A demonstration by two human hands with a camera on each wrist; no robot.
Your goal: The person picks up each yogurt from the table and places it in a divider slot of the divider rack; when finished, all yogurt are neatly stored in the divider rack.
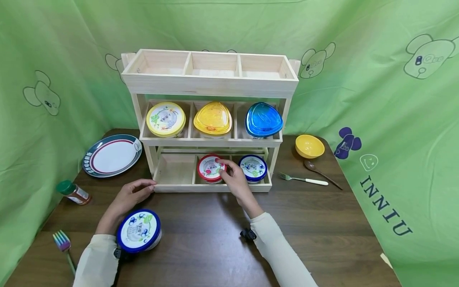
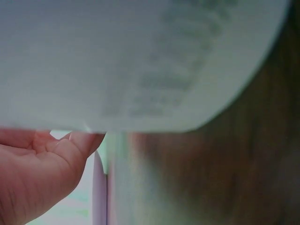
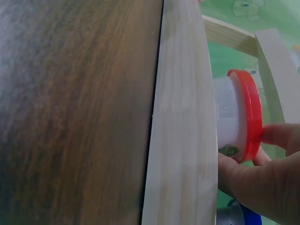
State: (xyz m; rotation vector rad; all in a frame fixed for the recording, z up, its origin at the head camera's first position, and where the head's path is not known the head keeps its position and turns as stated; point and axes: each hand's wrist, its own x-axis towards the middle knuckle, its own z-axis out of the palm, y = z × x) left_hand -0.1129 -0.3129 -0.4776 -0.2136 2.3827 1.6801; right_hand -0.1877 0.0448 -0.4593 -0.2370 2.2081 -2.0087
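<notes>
The right hand [image 1: 234, 179] holds a red-lidded tub [image 1: 206, 169] in the middle compartment of the wooden rack's bottom tray [image 1: 193, 188]. A finger lies on its lid, and in the right wrist view the thumb is against the tub's side. The left hand [image 1: 130, 197] touches the tray's front left corner with its fingertips, fingers mostly straight. Beside the left wrist, on the table, stands a blue-lidded tub [image 1: 139, 231]; its white side [image 2: 117, 65] fills much of the left wrist view. Another blue-lidded tub [image 1: 253, 168] sits in the tray's right compartment.
The middle tier holds a yellow-lidded tub [image 1: 166, 119], a yellow rounded-triangle container [image 1: 213, 118] and a blue one [image 1: 264, 119]. On the left are a plate [image 1: 112, 155], a spice jar [image 1: 73, 192] and a fork [image 1: 62, 242]. To the right are a yellow bowl [image 1: 310, 146], white-handled fork [image 1: 305, 180] and spoon [image 1: 322, 173].
</notes>
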